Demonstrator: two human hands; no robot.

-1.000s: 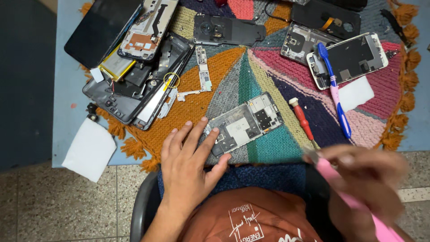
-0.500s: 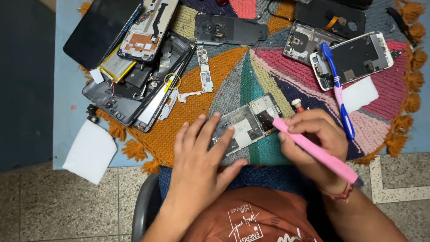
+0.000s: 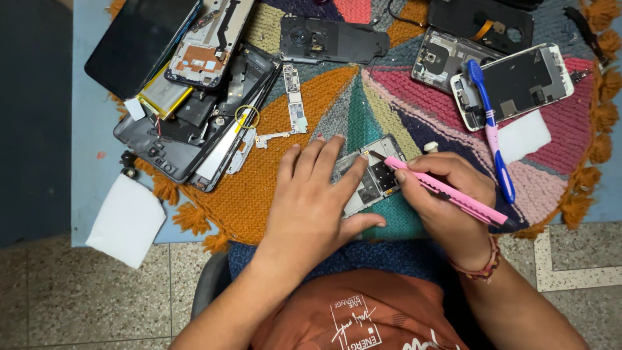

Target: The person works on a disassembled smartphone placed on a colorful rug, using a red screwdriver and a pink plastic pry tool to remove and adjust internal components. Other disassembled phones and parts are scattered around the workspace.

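Pink plastic marks the slim pen-shaped tool (image 3: pixel 447 193) in the right hand (image 3: pixel 447 207), whose fingers are clamped together around its shaft, the dark tip resting on the opened phone frame with exposed circuit parts (image 3: pixel 372 176). That frame lies near the front edge of the multicoloured woven mat with orange tassels (image 3: pixel 272 175), which covers most of the pale blue desk (image 3: pixel 87 162). The left hand (image 3: pixel 311 201) presses flat on the frame's left part, fingers spread apart and gripping nothing. Just beyond the right hand a small white-capped object (image 3: pixel 431 147) shows, too hidden to identify. Farther right a blue and pink toothbrush (image 3: pixel 489 126) lies across a white-rimmed phone housing (image 3: pixel 515 84). A heap of dark dismantled phone shells (image 3: pixel 194 123) sits at the left, and a white cloth (image 3: pixel 126 220) hangs over the desk's front edge.
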